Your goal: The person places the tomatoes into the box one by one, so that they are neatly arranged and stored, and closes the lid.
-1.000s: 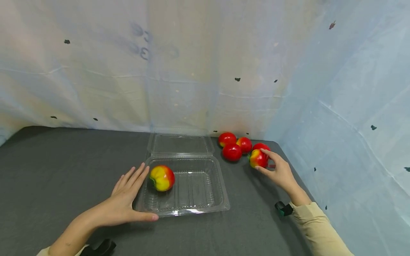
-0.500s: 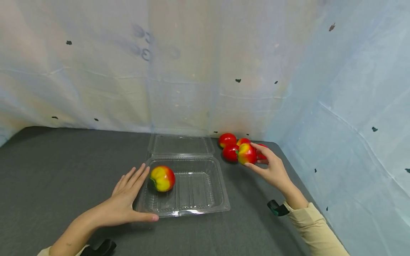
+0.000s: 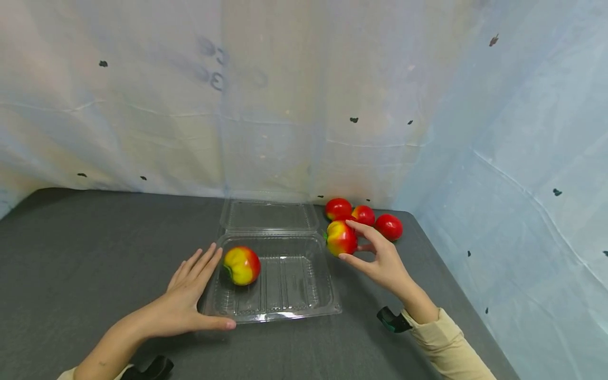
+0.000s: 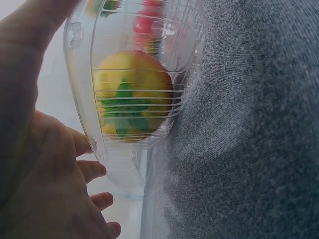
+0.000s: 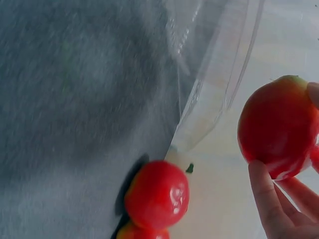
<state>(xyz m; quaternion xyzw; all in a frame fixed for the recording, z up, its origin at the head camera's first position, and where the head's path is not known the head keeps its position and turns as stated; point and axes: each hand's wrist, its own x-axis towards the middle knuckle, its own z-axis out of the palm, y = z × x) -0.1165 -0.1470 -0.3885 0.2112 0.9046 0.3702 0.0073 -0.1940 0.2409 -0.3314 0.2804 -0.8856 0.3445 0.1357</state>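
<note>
My right hand [image 3: 383, 261] pinches a red-and-yellow tomato [image 3: 340, 239] between thumb and fingers, raised close to the right back corner of a clear plastic clamshell box [image 3: 294, 282]. In the right wrist view, that tomato's glossy red side shows above the fingertips [image 5: 259, 174]. Another tomato [image 3: 241, 265], its yellow end and green leafy cap facing left, rests inside the box at the left. My left hand [image 3: 182, 306] spreads along the box's left side, fingers fairly straight and thumb at the front corner. Through the box wall, the left wrist view shows the green cap [image 4: 124, 109].
The box's lid [image 3: 268, 215] lies open toward the back. Several red tomatoes stand at the table's back right, including one at the far right [image 3: 389, 227] and one at the back [image 3: 338, 208]. Pale plastic sheeting [image 3: 275, 105] hangs behind the dark table [image 3: 119, 237] and along its right side.
My right hand has carried its tomato leftward from the group at the back right toward the box. My left hand and the tomato in the box stay in place.
</note>
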